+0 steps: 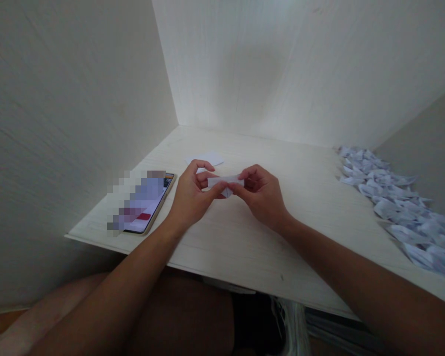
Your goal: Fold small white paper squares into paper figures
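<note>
Pale walls enclose a white desk; above it, the left hand and right hand pinch folded paper, partly hiding it — the phone is part-pixelated, the paper pile cut off.

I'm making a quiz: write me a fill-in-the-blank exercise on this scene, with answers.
The left hand and right hand hold a folded piece of white ____.
The phone lies nearer the ____ hand.
The heap of folded pieces lies nearer the ____ hand.
Missing words: paper; left; right.
</note>
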A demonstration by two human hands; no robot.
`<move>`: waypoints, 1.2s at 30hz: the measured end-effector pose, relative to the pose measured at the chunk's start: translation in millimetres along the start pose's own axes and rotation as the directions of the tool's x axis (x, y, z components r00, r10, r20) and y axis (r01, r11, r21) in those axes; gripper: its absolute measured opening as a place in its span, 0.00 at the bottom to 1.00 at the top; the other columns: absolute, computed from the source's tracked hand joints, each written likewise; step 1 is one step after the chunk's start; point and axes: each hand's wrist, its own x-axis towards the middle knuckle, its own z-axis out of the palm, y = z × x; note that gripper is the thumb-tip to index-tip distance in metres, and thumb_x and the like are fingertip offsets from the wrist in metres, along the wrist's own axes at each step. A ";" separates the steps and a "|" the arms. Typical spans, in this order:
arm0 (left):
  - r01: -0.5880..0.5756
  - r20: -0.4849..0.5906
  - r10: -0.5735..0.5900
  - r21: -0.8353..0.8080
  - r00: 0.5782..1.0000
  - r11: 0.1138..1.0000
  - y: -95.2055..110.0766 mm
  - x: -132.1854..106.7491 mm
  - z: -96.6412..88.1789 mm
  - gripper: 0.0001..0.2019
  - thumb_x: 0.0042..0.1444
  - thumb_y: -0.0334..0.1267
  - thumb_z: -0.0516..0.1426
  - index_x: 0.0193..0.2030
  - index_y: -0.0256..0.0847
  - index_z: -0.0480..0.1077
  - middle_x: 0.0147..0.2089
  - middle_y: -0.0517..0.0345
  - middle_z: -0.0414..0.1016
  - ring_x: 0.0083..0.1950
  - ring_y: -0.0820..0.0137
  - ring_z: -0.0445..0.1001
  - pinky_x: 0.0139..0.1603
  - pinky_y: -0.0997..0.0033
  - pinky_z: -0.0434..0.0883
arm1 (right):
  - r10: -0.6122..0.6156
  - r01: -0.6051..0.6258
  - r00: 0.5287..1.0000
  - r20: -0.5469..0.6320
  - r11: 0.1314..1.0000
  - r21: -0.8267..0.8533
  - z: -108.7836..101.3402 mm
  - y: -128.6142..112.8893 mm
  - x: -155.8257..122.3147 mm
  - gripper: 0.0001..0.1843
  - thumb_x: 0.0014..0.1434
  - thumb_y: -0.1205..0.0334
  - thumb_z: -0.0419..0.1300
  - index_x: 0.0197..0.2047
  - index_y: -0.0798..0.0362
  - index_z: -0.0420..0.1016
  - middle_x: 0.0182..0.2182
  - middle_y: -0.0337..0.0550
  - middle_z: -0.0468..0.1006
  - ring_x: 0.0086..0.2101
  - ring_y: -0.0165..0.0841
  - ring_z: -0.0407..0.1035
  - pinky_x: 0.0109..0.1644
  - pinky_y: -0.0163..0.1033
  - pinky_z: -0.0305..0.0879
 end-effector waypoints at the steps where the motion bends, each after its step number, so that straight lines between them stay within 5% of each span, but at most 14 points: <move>1: 0.012 -0.007 -0.012 0.004 1.000 1.000 1.2 0.0 -0.2 0.25 0.48 0.39 0.73 0.46 0.44 0.63 0.33 0.62 0.83 0.32 0.68 0.84 0.35 0.69 0.84 | -0.002 0.002 1.000 0.012 1.000 0.010 0.1 0.0 0.2 0.19 0.52 0.53 0.77 0.36 0.48 0.71 0.26 0.32 0.76 0.27 0.28 0.69 0.31 0.37 0.66; 8: 0.079 -0.024 -0.077 0.083 0.997 0.993 3.2 2.1 -6.8 0.28 0.41 0.40 0.77 0.42 0.43 0.65 0.29 0.60 0.83 0.26 0.67 0.82 0.24 0.76 0.73 | 0.064 -0.074 0.990 0.122 0.995 0.073 -3.4 4.2 5.7 0.24 0.51 0.53 0.76 0.44 0.48 0.70 0.29 0.34 0.80 0.29 0.30 0.74 0.32 0.37 0.67; 13: 0.157 -0.008 -0.156 0.087 0.988 0.984 -1.5 5.1 -15.3 0.25 0.42 0.39 0.76 0.42 0.43 0.68 0.25 0.61 0.82 0.26 0.64 0.83 0.30 0.70 0.78 | 0.093 -0.092 0.994 0.061 0.996 -0.009 -8.0 8.5 10.7 0.18 0.49 0.59 0.77 0.39 0.51 0.76 0.23 0.29 0.72 0.24 0.26 0.67 0.29 0.36 0.63; 23: 0.205 -0.043 -0.207 -0.054 0.977 0.977 4.8 5.1 -20.6 0.25 0.39 0.37 0.77 0.41 0.40 0.71 0.27 0.57 0.84 0.29 0.64 0.84 0.36 0.64 0.85 | 0.172 -0.172 0.985 0.013 0.982 0.072 -14.8 7.9 15.9 0.20 0.44 0.56 0.80 0.35 0.53 0.78 0.25 0.36 0.80 0.27 0.31 0.76 0.36 0.41 0.75; 31: 0.054 -0.109 -0.059 -0.042 0.992 0.998 3.2 5.3 -18.7 0.21 0.44 0.38 0.74 0.41 0.42 0.69 0.30 0.61 0.83 0.30 0.67 0.84 0.37 0.63 0.85 | 0.252 -0.250 0.967 0.019 0.943 0.219 -15.0 9.0 16.8 0.21 0.44 0.55 0.80 0.37 0.52 0.78 0.28 0.37 0.83 0.30 0.31 0.78 0.43 0.44 0.80; 36: -0.054 -0.053 0.055 0.018 0.997 0.998 3.4 3.7 -12.2 0.19 0.44 0.35 0.73 0.41 0.41 0.73 0.32 0.64 0.79 0.32 0.71 0.82 0.36 0.68 0.85 | 0.334 -0.314 0.942 -0.006 0.890 0.329 -14.1 8.1 16.1 0.23 0.43 0.60 0.79 0.37 0.49 0.72 0.27 0.32 0.80 0.29 0.29 0.77 0.41 0.40 0.78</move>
